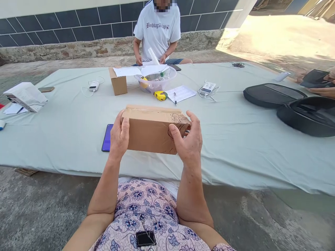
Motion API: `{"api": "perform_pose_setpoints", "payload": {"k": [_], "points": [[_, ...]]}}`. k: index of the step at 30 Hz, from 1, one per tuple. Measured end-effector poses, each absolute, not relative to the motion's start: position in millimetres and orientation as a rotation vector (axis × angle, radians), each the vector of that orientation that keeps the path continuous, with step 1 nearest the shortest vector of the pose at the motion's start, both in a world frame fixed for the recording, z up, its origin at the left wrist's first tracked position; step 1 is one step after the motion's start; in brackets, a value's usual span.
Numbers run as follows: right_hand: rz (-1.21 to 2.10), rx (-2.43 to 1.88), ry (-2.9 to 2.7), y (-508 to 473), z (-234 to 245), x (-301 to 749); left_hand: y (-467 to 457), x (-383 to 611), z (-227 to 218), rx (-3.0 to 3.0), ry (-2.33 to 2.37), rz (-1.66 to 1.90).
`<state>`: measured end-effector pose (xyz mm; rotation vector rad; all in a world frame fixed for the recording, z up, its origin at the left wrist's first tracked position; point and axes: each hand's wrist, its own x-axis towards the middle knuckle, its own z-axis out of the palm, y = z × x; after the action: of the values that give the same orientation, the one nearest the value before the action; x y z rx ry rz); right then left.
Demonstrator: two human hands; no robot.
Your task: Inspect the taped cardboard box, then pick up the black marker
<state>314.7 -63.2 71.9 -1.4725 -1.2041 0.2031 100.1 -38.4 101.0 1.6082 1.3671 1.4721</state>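
A brown cardboard box point(149, 134) is held up over the near side of the table, between both of my hands. My left hand point(119, 134) grips its left end, thumb on the near face. At the right end, my right hand point(188, 139) has its thumb on the near face and its fingers curled around the far corner. Dark scribbled lines mark the box near that corner. Something small and shiny shows beside my right fingers, too small to name. Behind my left hand lies a phone with a blue screen point(106, 138), partly hidden.
Across the cloth-covered table point(235, 153) a person in a white shirt point(161, 31) sits behind a plastic basin point(154, 83). Nearby are a small carton point(119, 83), a yellow tape measure point(160, 95), paper with a pen point(183, 93) and power banks. A black round case point(274, 94) lies open at right, near another person's hand point(323, 91).
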Motion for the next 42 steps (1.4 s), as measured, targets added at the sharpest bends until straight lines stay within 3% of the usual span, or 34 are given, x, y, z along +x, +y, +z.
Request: {"api": "perform_pose_setpoints", "payload": {"k": [16,25,37,42], "points": [[0.181,-1.431,-1.28,-57,56,312,-42,117,86,1.676,1.291,1.526],[-0.024,-1.404,-1.307,-62,62,289,-35,101,84,1.513,1.165,1.536],[0.383,-1.237,-1.19,-67,68,288,-21,81,77,1.532,1.103,1.76],[0.366,-1.287,-1.125,-63,63,291,-30,95,82,1.692,1.127,1.728]]}}
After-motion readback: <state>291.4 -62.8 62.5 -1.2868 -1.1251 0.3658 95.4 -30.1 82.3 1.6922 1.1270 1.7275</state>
